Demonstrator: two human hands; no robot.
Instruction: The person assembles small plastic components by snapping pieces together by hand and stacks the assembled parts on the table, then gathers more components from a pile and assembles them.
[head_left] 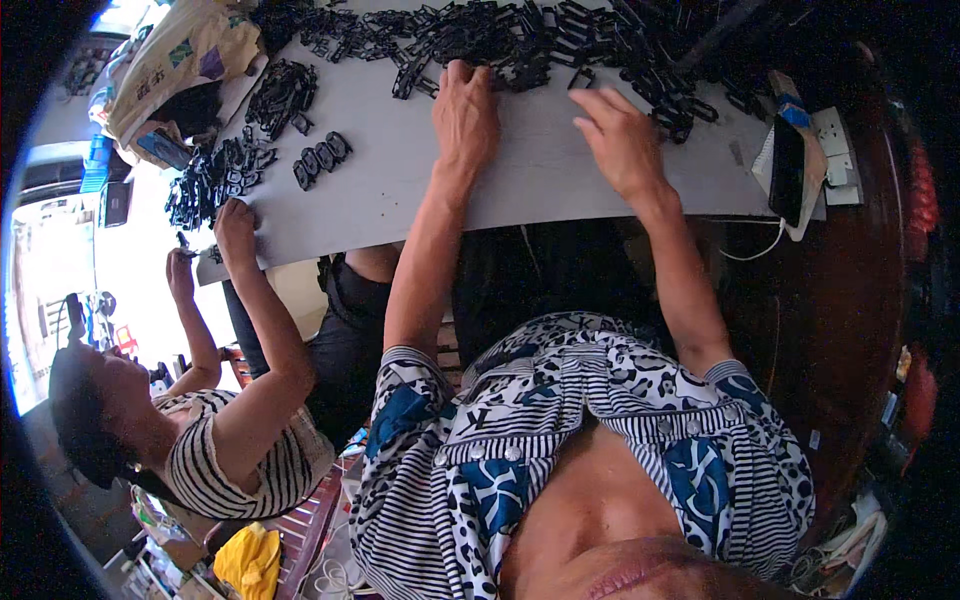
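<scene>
A long heap of black plastic frame-like parts (560,38) lies across the far side of the pale table (370,190). My left hand (466,118) is at the heap's near edge, with its fingers curled down and closed. Whatever is in those fingers is hidden. To the right, my right hand (622,145) hovers over the table, slightly blurred, its fingers apart and nothing visible in them. Just beyond its fingertips is a single black frame part (582,78), next to the heap.
A co-worker (245,430) at the left handles small dark parts near smaller piles (283,98). Several parts stand in a short row (322,160). A large bag (185,75) is at the far left. At the right edge are a phone (788,170), white cable and power strip (838,155).
</scene>
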